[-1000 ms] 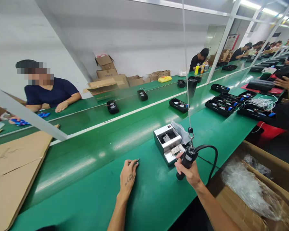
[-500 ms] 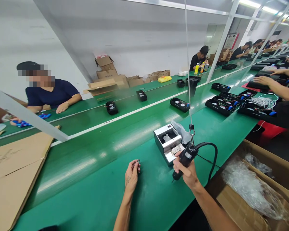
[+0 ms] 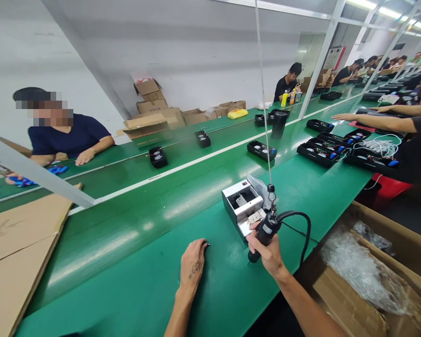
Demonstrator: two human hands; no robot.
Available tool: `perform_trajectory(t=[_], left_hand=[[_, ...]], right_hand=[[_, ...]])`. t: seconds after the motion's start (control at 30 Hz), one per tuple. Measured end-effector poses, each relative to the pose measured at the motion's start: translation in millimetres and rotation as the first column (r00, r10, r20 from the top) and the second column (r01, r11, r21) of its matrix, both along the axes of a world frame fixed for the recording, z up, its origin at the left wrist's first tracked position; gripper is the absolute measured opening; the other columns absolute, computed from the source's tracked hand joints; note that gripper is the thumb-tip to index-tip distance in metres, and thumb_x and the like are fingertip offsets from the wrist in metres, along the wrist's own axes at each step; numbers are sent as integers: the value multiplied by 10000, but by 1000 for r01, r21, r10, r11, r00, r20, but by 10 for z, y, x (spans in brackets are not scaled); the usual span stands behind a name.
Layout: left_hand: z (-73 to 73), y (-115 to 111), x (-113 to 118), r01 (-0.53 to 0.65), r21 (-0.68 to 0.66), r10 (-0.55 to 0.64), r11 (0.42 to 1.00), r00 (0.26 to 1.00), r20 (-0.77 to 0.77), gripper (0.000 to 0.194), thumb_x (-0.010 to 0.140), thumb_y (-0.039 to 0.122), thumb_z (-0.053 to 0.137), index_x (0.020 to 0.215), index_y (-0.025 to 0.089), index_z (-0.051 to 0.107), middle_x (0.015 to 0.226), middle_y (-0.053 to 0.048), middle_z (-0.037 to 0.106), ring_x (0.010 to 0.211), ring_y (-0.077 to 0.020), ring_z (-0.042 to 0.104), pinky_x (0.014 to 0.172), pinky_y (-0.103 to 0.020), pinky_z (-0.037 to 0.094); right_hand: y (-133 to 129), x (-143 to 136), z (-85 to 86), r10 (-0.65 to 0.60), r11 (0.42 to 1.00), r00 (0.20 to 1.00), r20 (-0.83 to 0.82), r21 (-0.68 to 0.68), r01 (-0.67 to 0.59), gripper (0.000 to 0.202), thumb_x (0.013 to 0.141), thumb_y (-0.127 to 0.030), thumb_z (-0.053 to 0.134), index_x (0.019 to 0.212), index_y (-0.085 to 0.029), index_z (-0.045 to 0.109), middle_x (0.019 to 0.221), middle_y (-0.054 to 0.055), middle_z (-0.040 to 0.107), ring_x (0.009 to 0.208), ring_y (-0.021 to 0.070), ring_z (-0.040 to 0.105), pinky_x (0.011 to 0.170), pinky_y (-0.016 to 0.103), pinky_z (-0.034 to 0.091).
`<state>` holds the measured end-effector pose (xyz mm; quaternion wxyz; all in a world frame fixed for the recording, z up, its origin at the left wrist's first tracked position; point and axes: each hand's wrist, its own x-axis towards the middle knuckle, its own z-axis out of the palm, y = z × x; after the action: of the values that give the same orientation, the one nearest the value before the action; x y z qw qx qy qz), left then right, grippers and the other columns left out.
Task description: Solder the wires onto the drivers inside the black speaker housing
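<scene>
My right hand point(image 3: 268, 252) is wrapped round a black electric screwdriver point(image 3: 266, 230), which hangs on a cable and hook with its bit pointing down. Just behind it stands a silver and black box-shaped device point(image 3: 241, 202) with an open recess and a small switch. On its front ledge lies a small metal piece point(image 3: 255, 217). To the left, my left hand point(image 3: 193, 260) is above the green bench, back upward, fingertips pinched. A small dark tip sticks out of the pinch; too little shows to name it. A clear plastic bag point(image 3: 261, 191) lies behind the device.
Black trays with components point(image 3: 317, 152) are at the right, near a co-worker's arms point(image 3: 382, 119). Cardboard point(image 3: 24, 243) lies at left. An open carton with plastic wrap point(image 3: 365, 271) stands lower right. Another person point(image 3: 70, 135) sits across the green bench point(image 3: 126, 285).
My left hand has turned so its back faces up and the pinched piece points right. The screwdriver appears slightly further left as the view shifts. The co-worker's arms at right have stretched leftward.
</scene>
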<state>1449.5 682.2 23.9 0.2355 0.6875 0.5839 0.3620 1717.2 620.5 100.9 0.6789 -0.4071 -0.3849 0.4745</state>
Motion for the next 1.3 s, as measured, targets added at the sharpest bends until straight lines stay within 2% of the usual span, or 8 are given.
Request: perform_trajectory(t=[0.2, 0.33, 0.5, 0.77, 0.87, 1.03, 1.17, 1.3], left_hand=[[168, -129, -69, 4, -132, 15, 991, 990, 142, 415, 892, 654, 664, 915, 257, 781, 867, -37, 823, 780, -228, 764, 755, -324, 626], [257, -326, 22, 53, -170, -7, 984, 966, 260, 441, 778, 660, 790, 866, 229, 820, 896, -73, 835, 851, -259, 791, 819, -360, 659], [340, -483, 160, 95, -157, -37, 983, 941, 338, 417, 747, 651, 833, 822, 241, 847, 892, -76, 828, 844, -258, 784, 832, -372, 666], [462, -578, 375, 146, -128, -94, 981, 934, 344, 367, 771, 622, 847, 850, 264, 869, 852, -71, 829, 809, -263, 774, 812, -388, 662], [471, -623, 522, 132, -117, -86, 984, 937, 340, 399, 782, 576, 857, 1026, 260, 865, 882, -59, 829, 834, -254, 777, 881, -404, 662], [441, -652, 563, 112, -87, -67, 990, 910, 409, 823, 694, 559, 941, 1418, 252, 701, 1210, -100, 815, 1088, -295, 786, 999, -449, 656], [288, -745, 301, 78, -80, -46, 994, 938, 344, 552, 795, 633, 833, 1201, 260, 805, 1176, -108, 820, 1021, -297, 806, 943, -445, 686], [16, -1009, 64, 110, -117, -81, 987, 970, 229, 449, 838, 711, 752, 1010, 311, 860, 1088, -73, 849, 991, -302, 825, 946, -413, 690]], right_hand=[[16, -82, 76, 29, 999, 986, -166, 30, -24, 326, 854, -397, 867, 1006, -233, 631, 577, -78, 522, 477, 124, 486, 526, 296, 400], [40, -189, 345, 1, 992, 936, -352, 116, 43, 309, 855, -410, 810, 1013, -263, 588, 577, -104, 394, 449, 112, 390, 496, 286, 352], [71, -299, 614, -40, 976, 932, -361, 185, 114, 266, 890, -417, 747, 993, -296, 533, 577, -116, 295, 422, 117, 293, 480, 299, 317], [78, -440, 498, -5, 986, 929, -370, 154, 66, 302, 875, -430, 776, 1005, -294, 541, 574, -118, 320, 427, 118, 300, 483, 298, 315], [80, -468, 441, 13, 992, 931, -365, 125, 35, 319, 873, -440, 787, 1020, -287, 548, 588, -114, 328, 443, 118, 323, 496, 295, 333], [132, -275, 453, -44, 989, 919, -393, 112, 95, 295, 884, -402, 796, 988, -286, 545, 596, -112, 339, 458, 112, 338, 507, 280, 351], [163, 31, 441, -161, 972, 941, -298, 115, 203, 319, 875, -377, 820, 900, -276, 519, 583, -107, 395, 467, 117, 417, 523, 290, 394], [197, 332, 433, -350, 931, 937, 10, 110, 347, 298, 889, -387, 831, 1012, -254, 595, 603, -82, 548, 497, 158, 554, 557, 336, 475]])
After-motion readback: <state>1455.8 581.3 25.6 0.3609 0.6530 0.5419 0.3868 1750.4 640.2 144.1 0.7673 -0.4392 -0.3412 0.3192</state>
